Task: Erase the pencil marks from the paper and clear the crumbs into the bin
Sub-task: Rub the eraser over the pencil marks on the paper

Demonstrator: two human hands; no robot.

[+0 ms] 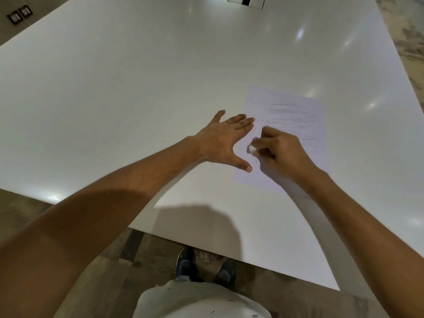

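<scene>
The left hand (220, 143) lies flat, fingers spread, so the thin white paper sheet (296, 115) stays put on the shiny white surface (137, 88). The right hand (282, 154) fingers pinch a small white eraser (252, 149), rubbing grey marks.

One large glossy white tabletop (160, 76) carries one rectangular sheet of white paper (298, 106), scribbled with faint grey pencil marks, lying toward the right edge. One small white eraser (252, 149) shows. Two bare hands are in view: one left hand (220, 141) and one right hand (282, 152). Two dark shoes (184, 263) stand below the near edge. Two dark floor sockets (20, 14) sit beyond the far left corner.
</scene>
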